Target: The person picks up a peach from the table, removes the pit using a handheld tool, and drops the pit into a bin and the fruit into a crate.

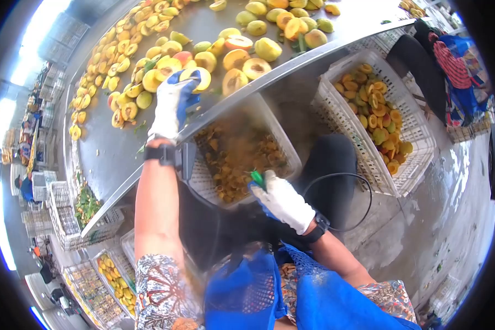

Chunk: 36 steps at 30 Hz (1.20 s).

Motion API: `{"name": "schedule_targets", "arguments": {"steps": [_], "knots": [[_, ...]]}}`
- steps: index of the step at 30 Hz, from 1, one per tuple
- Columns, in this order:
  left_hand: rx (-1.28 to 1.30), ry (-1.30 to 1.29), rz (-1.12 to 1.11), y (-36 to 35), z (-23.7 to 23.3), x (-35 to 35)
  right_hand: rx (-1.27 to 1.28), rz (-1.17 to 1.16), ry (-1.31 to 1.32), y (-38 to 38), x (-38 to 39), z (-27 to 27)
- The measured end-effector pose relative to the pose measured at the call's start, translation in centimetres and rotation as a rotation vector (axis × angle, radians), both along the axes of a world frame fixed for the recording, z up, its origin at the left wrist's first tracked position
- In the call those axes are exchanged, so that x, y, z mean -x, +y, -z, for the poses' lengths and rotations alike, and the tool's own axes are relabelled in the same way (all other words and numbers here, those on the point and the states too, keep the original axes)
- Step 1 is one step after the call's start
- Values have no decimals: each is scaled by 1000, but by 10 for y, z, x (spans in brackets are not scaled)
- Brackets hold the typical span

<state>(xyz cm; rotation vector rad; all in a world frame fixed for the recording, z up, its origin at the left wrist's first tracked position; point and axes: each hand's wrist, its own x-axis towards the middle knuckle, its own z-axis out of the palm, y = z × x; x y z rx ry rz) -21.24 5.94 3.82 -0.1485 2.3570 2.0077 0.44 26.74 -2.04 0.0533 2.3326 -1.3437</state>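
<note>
At the near edge of the metal table, my left hand, in a white and blue glove, has its fingers closed on a yellow peach half. More halved and whole peaches lie right around those fingers. Lower down, in front of my lap, my right hand wears a similar glove and is closed around a small tool with a green handle. The tool's working end cannot be made out. Below the table edge, close to my right hand, is a white crate with brownish fruit pieces in it.
The metal table slants across the view, bearing many cut fruits. To the right, a white crate holds peach halves. A crate with green leaves stands at left. Another person's legs show at upper right. A black cable loops beside my knee.
</note>
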Motion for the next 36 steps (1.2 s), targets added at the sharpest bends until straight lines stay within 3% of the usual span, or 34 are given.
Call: {"name": "schedule_targets", "arguments": {"steps": [5,9,11,17,23,26,30,32,36], "knots": [[-966,-48,11,-34,-30,-95,128,55,-35,-10,13,-2],[-1592,-129,-263,-32,14,-154,262,93,-6,-31,14,-25],[-1472,-132,-136,-26,27,-176,245,44,59,-42,8,-51],[-1088,-39,-182,-17,36,-199,123,-180,435,-71,-11,-50],[-510,192,-221,-11,32,-209,42,-228,495,-77,-21,-41],[-350,261,-233,-11,42,-210,29,-251,583,-81,-28,-25],[-619,-19,-260,-17,50,-213,7,-272,427,-83,-38,-14],[-598,-93,-238,-22,56,-213,13,-313,276,-79,-35,-19],[-444,-171,-104,-29,58,-211,301,-294,-191,-73,-31,-19]]}}
